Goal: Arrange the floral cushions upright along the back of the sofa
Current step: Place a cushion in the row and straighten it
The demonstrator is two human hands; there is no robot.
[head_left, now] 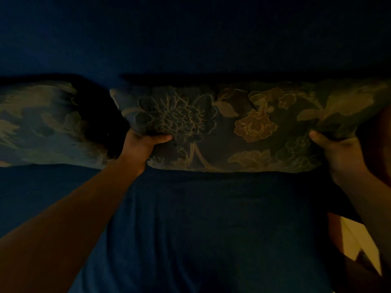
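The scene is very dim. A floral cushion (pixel 243 127) with large outlined flowers stands against the back of the dark blue sofa (pixel 190 39), its lower edge on the seat. My left hand (pixel 141 144) grips its lower left corner, thumb on the front face. My right hand (pixel 336 151) grips its lower right part. A second floral cushion (pixel 42 123) leans against the sofa back to the left, apart from the first by a dark gap.
The blue sofa seat (pixel 211 218) spreads below the cushions between my forearms. At the lower right a pale yellowish floor or surface (pixel 357 242) shows beside the sofa's edge. A reddish-brown shape (pixel 380 144) sits at the far right.
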